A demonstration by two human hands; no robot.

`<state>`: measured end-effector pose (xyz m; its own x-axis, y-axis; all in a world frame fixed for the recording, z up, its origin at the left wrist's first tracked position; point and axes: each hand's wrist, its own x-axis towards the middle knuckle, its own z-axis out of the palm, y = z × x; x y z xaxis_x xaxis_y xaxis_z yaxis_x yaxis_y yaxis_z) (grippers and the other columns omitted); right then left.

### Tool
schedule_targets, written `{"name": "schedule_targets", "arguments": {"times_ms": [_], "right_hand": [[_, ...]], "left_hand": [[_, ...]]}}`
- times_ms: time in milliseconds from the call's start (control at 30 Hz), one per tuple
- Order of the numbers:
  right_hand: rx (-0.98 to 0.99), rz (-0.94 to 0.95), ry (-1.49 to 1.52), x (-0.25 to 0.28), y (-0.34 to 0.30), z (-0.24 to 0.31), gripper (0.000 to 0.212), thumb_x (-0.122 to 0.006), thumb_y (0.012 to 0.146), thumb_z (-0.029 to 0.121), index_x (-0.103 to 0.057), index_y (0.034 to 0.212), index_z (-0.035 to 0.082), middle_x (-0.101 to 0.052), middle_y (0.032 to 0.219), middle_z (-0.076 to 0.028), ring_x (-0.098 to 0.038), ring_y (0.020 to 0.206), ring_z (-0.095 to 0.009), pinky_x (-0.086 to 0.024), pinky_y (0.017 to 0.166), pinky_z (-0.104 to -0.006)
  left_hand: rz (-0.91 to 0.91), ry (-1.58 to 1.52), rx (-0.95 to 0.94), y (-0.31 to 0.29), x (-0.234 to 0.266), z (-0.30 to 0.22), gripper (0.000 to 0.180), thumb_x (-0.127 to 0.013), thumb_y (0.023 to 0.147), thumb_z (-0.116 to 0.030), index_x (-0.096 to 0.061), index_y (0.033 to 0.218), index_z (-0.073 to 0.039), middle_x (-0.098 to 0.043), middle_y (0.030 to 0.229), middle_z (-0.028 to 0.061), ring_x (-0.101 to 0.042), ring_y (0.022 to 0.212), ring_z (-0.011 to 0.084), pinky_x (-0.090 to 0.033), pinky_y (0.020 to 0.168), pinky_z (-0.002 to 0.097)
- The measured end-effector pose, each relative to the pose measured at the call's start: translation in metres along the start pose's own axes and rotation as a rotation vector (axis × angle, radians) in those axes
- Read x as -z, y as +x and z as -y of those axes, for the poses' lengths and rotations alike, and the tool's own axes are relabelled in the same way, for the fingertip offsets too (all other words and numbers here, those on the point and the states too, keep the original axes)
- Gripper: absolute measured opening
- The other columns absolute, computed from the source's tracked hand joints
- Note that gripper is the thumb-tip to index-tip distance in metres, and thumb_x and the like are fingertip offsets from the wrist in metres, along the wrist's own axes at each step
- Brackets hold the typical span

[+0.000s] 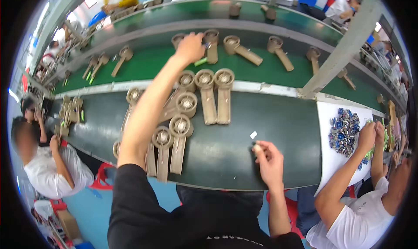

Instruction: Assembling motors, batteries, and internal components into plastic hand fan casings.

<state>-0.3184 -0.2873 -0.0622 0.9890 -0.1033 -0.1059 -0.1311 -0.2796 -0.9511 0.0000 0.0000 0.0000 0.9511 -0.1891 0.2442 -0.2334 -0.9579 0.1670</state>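
Shirt (187,223) | green table (287,131) | blue floor (100,205) | left grip (191,47), right grip (269,161) half-curled; holds unclear

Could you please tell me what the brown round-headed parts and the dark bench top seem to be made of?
The brown round-headed parts look like moulded plastic with a satin finish, given their even colour and soft highlights. The dark bench top seems smooth with a slight sheen, showing blurred reflections; rubber sheet or laminate, I cannot tell.
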Motion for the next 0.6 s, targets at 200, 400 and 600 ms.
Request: {"name": "schedule_targets", "arguments": {"times_ms": [200,400,600], "right_hand": [[-0.351,0.688,0.185,-0.049,-0.002,0.056,0.035,-0.058,0.1,0.027,-0.064,0.112,-0.006,-0.074,0.096,-0.011,-0.059,0.05,-0.009,-0.047,0.046,-0.0214],[-0.326,0.722,0.172,-0.121,-0.029,0.065,0.055,-0.065,0.096,0.029,-0.05,0.129,-0.013,-0.072,0.085,-0.011,-0.056,0.042,-0.01,-0.042,0.037,-0.0237],[-0.362,0.605,0.227,-0.169,-0.04,0.074,0.038,-0.074,0.088,0.022,-0.056,0.108,-0.004,-0.065,0.072,-0.005,-0.048,0.039,-0.007,-0.035,0.034,-0.0222]], "left_hand": [[0.125,-0.161,0.048,-0.187,0.147,-0.006,0.031,-0.059,0.096,-0.029,-0.067,0.097,0.001,-0.061,0.072,0.0185,-0.058,0.069,0.0369,-0.047,0.067,0.042],[-0.159,-0.047,0.742,-0.385,0.146,0.024,0.051,-0.06,0.097,-0.039,-0.057,0.074,0.006,-0.052,0.064,0.0231,-0.048,0.057,0.0356,-0.041,0.058,0.0429],[-0.27,-0.841,0.992,-0.444,0.081,0.027,0.043,-0.067,0.095,-0.032,-0.06,0.116,0.004,-0.066,0.098,0.0044,-0.06,0.086,0.0102,-0.048,0.076,0.0254]]}}
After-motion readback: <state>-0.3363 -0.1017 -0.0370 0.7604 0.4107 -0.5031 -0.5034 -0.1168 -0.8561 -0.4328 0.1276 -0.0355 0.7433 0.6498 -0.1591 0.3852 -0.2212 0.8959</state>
